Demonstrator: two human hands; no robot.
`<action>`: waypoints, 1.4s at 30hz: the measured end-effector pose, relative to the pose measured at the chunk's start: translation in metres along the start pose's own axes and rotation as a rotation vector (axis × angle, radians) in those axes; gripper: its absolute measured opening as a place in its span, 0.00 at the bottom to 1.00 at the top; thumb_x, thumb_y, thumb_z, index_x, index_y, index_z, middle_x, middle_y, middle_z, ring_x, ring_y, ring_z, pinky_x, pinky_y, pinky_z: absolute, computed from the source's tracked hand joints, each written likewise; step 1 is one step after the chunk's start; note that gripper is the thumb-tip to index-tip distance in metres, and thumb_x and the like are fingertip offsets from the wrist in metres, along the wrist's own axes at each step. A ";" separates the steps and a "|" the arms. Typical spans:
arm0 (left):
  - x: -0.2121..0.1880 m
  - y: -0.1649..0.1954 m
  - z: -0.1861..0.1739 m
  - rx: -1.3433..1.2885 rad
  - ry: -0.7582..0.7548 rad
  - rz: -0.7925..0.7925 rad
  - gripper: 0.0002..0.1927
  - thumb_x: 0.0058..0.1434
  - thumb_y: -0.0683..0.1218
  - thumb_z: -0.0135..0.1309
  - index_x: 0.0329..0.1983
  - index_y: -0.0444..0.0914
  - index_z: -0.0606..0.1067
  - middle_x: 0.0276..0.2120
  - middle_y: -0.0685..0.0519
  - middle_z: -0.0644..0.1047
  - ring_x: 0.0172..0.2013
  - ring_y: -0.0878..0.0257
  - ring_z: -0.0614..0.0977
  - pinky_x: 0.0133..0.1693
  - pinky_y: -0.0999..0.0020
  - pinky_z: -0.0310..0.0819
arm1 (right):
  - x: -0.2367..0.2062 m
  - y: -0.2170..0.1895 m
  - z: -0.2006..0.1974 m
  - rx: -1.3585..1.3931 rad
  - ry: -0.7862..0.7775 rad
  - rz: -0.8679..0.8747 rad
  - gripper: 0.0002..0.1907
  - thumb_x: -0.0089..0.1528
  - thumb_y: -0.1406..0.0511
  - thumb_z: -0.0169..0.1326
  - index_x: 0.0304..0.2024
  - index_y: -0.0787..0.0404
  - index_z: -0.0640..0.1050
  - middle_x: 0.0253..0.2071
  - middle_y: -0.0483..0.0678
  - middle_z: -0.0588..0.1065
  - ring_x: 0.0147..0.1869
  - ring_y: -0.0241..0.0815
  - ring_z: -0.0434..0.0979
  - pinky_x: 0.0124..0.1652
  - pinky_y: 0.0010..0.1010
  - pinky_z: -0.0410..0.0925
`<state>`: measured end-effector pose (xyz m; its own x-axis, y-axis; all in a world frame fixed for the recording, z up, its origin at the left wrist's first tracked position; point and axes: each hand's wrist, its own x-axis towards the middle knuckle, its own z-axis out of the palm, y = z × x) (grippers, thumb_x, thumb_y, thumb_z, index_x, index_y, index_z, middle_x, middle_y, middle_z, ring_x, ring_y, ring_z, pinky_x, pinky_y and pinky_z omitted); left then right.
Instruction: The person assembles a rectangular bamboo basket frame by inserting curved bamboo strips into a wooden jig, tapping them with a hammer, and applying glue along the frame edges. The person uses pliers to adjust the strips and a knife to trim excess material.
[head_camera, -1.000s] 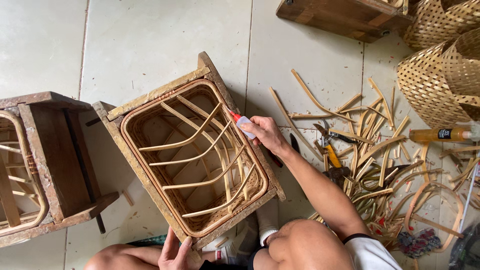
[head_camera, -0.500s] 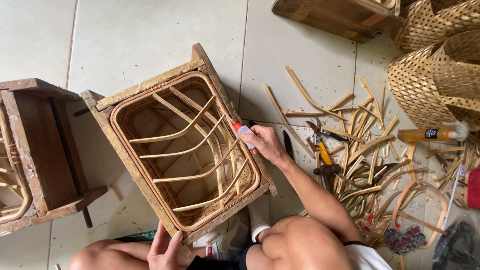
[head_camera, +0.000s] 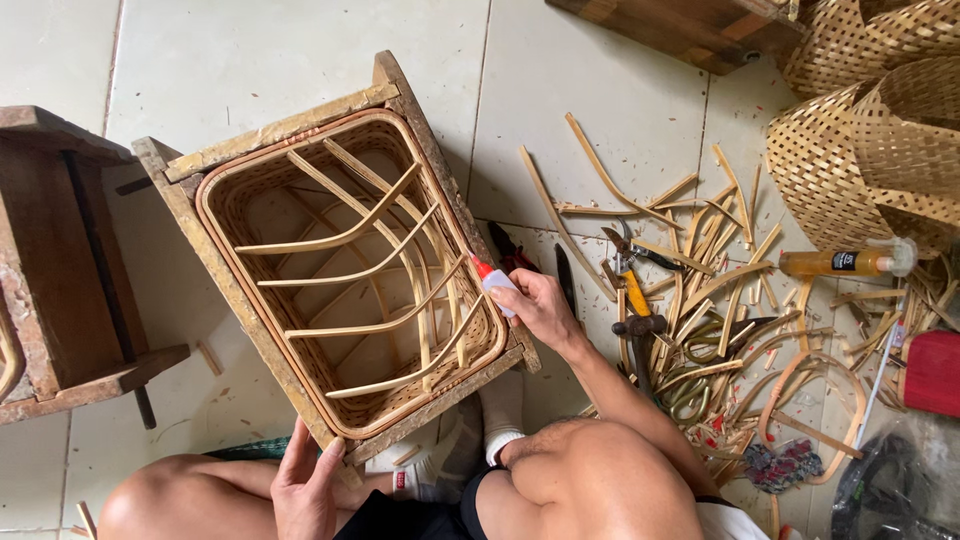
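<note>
On floor: right hand (head_camera: 540, 308) pinches small glue tube (head_camera: 492, 279), gluing rattan basket (head_camera: 345, 275) rim; left hand (head_camera: 303, 485) grips wooden mould (head_camera: 265, 135) corner. Next likely needs steady nozzle along rim.

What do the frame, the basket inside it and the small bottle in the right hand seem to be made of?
The frame looks like rough, unfinished wood, worn and stained pale. The basket seems woven of tan cane or bamboo strips with bare matt ribs. The small bottle in the right hand looks like whitish plastic with a red tip.
</note>
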<state>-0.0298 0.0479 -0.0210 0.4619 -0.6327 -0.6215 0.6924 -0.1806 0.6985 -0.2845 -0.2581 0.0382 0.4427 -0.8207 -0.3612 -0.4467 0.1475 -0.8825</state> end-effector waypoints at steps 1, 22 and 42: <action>-0.001 0.002 0.002 0.001 -0.005 0.003 0.36 0.58 0.30 0.53 0.72 0.27 0.61 0.68 0.41 0.68 0.67 0.55 0.70 0.63 0.59 0.66 | 0.000 0.000 0.000 -0.004 0.010 0.007 0.22 0.62 0.50 0.57 0.30 0.63 0.78 0.22 0.43 0.74 0.21 0.28 0.72 0.20 0.21 0.66; -0.018 -0.010 0.014 0.060 0.048 0.179 0.30 0.67 0.33 0.50 0.73 0.28 0.63 0.63 0.43 0.73 0.59 0.60 0.76 0.61 0.66 0.70 | -0.106 0.023 -0.002 0.071 0.010 0.186 0.17 0.64 0.56 0.57 0.33 0.66 0.77 0.26 0.45 0.74 0.27 0.30 0.72 0.27 0.23 0.67; -0.025 -0.026 0.047 0.359 0.128 0.371 0.37 0.64 0.39 0.59 0.75 0.33 0.60 0.60 0.49 0.73 0.56 0.64 0.76 0.58 0.70 0.72 | -0.105 -0.037 -0.038 -1.063 0.025 -0.697 0.29 0.52 0.68 0.67 0.57 0.59 0.79 0.49 0.47 0.74 0.53 0.48 0.73 0.53 0.41 0.68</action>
<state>-0.0851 0.0332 -0.0067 0.7192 -0.6100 -0.3326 0.2469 -0.2231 0.9430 -0.3440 -0.1984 0.1200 0.8246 -0.5574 0.0961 -0.5322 -0.8221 -0.2021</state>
